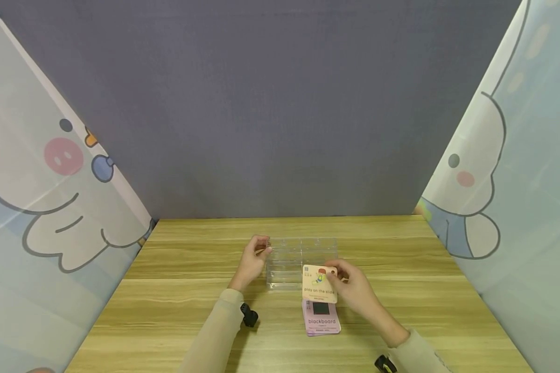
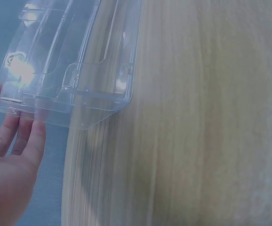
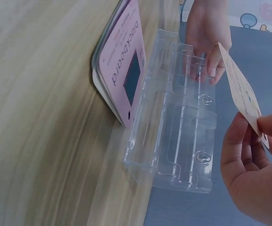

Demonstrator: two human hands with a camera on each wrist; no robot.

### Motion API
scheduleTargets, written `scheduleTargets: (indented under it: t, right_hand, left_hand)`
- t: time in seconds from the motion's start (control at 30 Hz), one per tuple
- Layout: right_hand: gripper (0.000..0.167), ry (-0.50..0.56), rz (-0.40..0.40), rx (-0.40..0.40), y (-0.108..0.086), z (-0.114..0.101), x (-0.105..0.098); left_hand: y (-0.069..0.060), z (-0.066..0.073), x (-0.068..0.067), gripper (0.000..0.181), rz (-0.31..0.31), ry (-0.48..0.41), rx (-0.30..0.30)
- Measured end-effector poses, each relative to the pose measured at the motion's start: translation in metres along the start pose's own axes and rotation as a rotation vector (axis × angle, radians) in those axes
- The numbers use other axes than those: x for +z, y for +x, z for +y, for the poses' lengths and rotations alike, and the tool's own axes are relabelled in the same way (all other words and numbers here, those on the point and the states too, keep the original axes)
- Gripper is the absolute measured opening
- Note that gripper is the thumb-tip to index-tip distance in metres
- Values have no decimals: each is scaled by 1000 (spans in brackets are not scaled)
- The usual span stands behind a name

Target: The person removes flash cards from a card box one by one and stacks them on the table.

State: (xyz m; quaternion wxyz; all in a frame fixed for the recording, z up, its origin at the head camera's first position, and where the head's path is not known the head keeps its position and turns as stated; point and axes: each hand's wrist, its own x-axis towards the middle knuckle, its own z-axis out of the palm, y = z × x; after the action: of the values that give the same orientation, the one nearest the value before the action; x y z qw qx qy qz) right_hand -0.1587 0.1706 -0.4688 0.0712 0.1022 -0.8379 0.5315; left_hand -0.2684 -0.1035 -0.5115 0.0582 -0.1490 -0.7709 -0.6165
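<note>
A clear plastic tiered rack [image 1: 284, 270] with several compartments stands on the table. My left hand [image 1: 252, 263] grips its back left corner, thumb on one side and fingers on the other, as the left wrist view of the rack [image 2: 75, 70] shows. Between thumb and fingers, my right hand [image 1: 354, 290] pinches a yellow card [image 1: 313, 282] reading "play on the slide". That card is raised in front of the rack's right half, apart from it in the right wrist view [image 3: 242, 92]. Just below lies a stack of pink cards [image 1: 322, 325], its top one reading "blackboard".
The wood-grain table [image 1: 177, 300] runs back to a dark grey panel [image 1: 280, 114]. Curtains with cartoon animals hang at the left [image 1: 37, 155] and right [image 1: 518, 181]. A black device [image 1: 249, 315] is at the left wrist, another [image 1: 385, 363] at the right.
</note>
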Motion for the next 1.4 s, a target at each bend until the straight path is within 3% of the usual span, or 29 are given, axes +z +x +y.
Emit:
scheduleTargets:
  t: [0.2, 0.5, 1.17, 1.4]
  right_hand:
    - [27, 11, -30, 26, -2, 3, 0]
    - [27, 5, -77, 14, -4, 7, 0]
    - [29, -39, -88, 22, -7, 15, 0]
    - [28, -61, -125, 31, -9, 19, 1]
  left_hand:
    - [-4, 19, -2, 28, -25, -15, -14]
    - [3, -5, 1, 27, 18, -17, 4]
    - [2, -4, 0, 25, 9, -16, -13]
    - [3, -5, 0, 27, 10, -27, -23]
